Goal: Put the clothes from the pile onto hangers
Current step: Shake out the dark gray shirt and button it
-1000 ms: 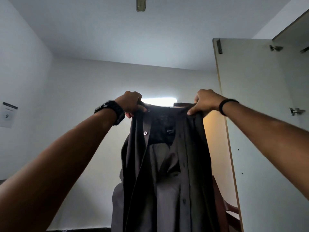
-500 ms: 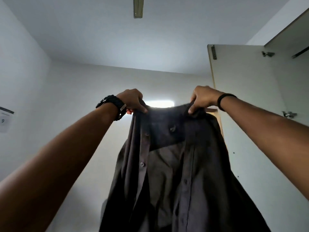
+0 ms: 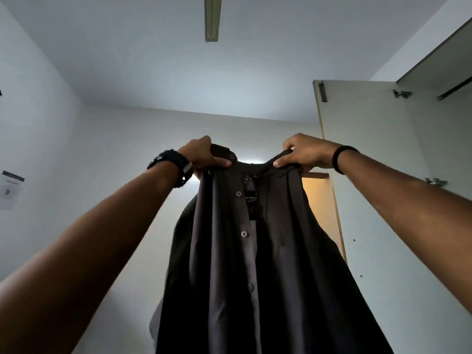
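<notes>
Shirt [image 3: 268, 264]: dark grey-brown, plain. Label [image 3: 251, 200]: black, white lettering. Watch [image 3: 176, 166], wristband [image 3: 341, 157]: black. Walls [image 3: 115, 154]: white.

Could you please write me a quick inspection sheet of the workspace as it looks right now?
Surface: nothing seen.
Job's things: dark button-up shirt held up by the collar, unbuttoned, hanging free; no hanger seen.
Clutter: nothing seen.
Grippers: left hand grips the collar's left side, wristwatch on that wrist; right hand pinches the right side, black band on that wrist.
Cables: nothing seen.
Surroundings: open wardrobe door at right, ceiling light fixture, paper sign on the left wall.
</notes>
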